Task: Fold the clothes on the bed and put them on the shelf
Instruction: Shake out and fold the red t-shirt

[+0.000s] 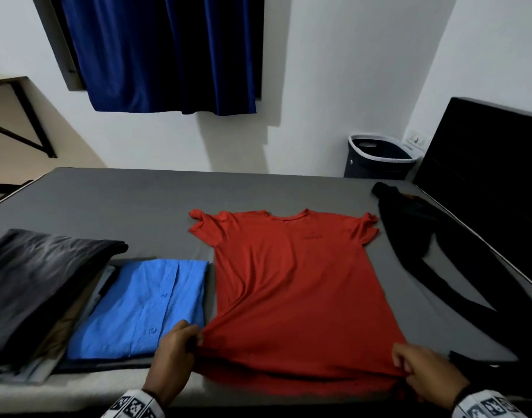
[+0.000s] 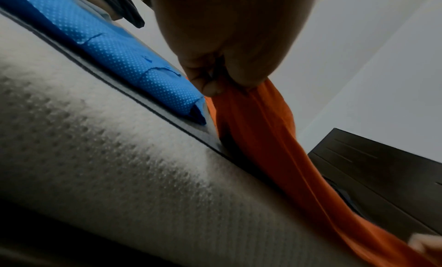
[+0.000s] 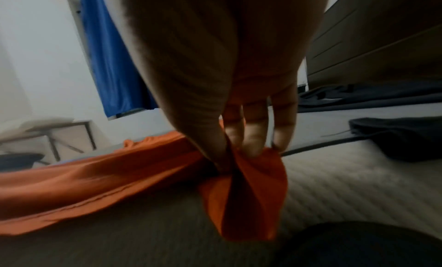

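— Red cloth, that is the t-shirt (image 1: 292, 282). From the head view it lies flat on the grey bed (image 1: 123, 200), neck at the far side, short sleeves out to left and right, bottom edge at the near side.

— Who holds it?

— Both hands. The left hand (image 1: 171, 354) pinches the near left corner of the bottom edge. The right hand (image 1: 424, 375) pinches the near right corner. The edge is lifted a bit and has soft folds.

— What else is on the bed?

— A folded blue shirt (image 1: 144, 306) just left of the red one, touching its side. Further left is a pile of folded grey clothes (image 1: 38, 279). A dark garment (image 1: 433, 242) lies at the right, apart from the red shirt. A laundry basket (image 1: 379, 155) stands past the far edge of the bed, by the wall.

— And the left wrist view?

— The left hand (image 2: 229, 44) has thumb and finger squeezed tight on a bunch of the t-shirt (image 2: 263, 138). The cloth hangs down from the pinch. The blue shirt (image 2: 119, 63) is right beside it.

— The right wrist view?

— The right hand (image 3: 234, 82) grips the t-shirt (image 3: 251, 195) too. Its fingers (image 3: 253, 138) point down and curl into the cloth, with the thumb on the other side. The corner bunches up under them.
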The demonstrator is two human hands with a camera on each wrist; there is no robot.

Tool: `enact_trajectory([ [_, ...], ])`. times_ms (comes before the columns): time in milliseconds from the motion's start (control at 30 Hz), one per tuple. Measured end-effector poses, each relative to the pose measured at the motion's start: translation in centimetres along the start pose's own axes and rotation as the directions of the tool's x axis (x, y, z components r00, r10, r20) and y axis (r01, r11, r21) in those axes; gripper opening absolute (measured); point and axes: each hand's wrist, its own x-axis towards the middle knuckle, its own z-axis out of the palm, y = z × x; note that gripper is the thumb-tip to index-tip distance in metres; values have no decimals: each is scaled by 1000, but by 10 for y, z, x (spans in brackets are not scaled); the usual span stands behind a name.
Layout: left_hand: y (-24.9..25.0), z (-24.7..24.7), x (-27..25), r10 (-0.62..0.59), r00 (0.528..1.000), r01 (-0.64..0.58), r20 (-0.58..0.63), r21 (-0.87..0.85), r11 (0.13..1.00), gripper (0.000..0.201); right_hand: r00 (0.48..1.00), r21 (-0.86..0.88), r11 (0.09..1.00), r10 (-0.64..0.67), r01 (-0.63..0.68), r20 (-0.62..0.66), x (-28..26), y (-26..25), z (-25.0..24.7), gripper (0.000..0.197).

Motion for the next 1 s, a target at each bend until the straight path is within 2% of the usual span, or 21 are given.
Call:
enact_trajectory([
  [100,2,-1,0,28,999,-28,26,5,1000,45,991,152,988,34,-14,-126,-4,16,-18,43],
  [167,4,-3,-3,43,997,-46,58,36,998,39,995,95,995,-19,28,-100,-10,26,-21,42],
  [233,5,-4,-5,38,995,-47,97,90,995,30,996,44,999,0,4,-94,-12,36,-17,41],
  [267,6,-4,-6,31,992,-43,119,100,994,27,987,60,998,28,-18,-159,-12,41,-15,44],
  [333,7,-3,-9,17,987,-29,157,74,997,26,938,153,988,71,-19,-340,-10,52,-9,57],
  [367,9,-3,-9,20,984,-32,175,69,997,26,932,177,984,76,-13,-353,-10,55,-8,61],
  [400,10,-3,-11,17,978,-37,208,90,995,26,941,167,986,52,5,-334,-11,57,-5,63],
  [500,4,-2,-19,-27,937,-80,347,289,954,19,994,81,996,-39,48,-103,-15,57,8,64],
  [533,1,-3,-21,-60,925,-68,375,318,946,21,995,76,997,-24,31,-94,-15,58,11,65],
  [567,1,-5,-23,-80,924,-48,373,322,946,25,986,113,994,14,5,-169,-14,58,13,67],
  [633,1,-9,-23,-117,947,33,298,272,962,41,915,236,972,100,-6,-390,-10,63,14,72],
  [700,8,-15,-24,-104,975,67,196,185,980,56,852,302,952,120,47,-510,-11,63,14,73],
  [767,12,-18,-24,-78,986,63,145,110,992,61,800,394,918,197,53,-566,-13,60,9,72],
  [833,18,-20,-23,-208,969,209,136,12,978,55,755,511,858,299,55,-584,-15,58,0,70],
  [867,22,-20,-23,-296,941,311,166,-71,948,50,736,569,820,348,61,-581,-15,56,-3,64],
  [900,28,-19,-22,-364,907,400,214,-161,902,40,745,626,778,387,51,-543,-15,51,-6,56],
  [933,34,-18,-23,-388,886,445,253,-231,866,31,777,687,726,412,36,-477,-13,49,-5,47],
  [1000,44,-17,-22,-401,881,464,251,-291,836,17,855,808,588,398,40,-333,-9,44,-1,35],
])
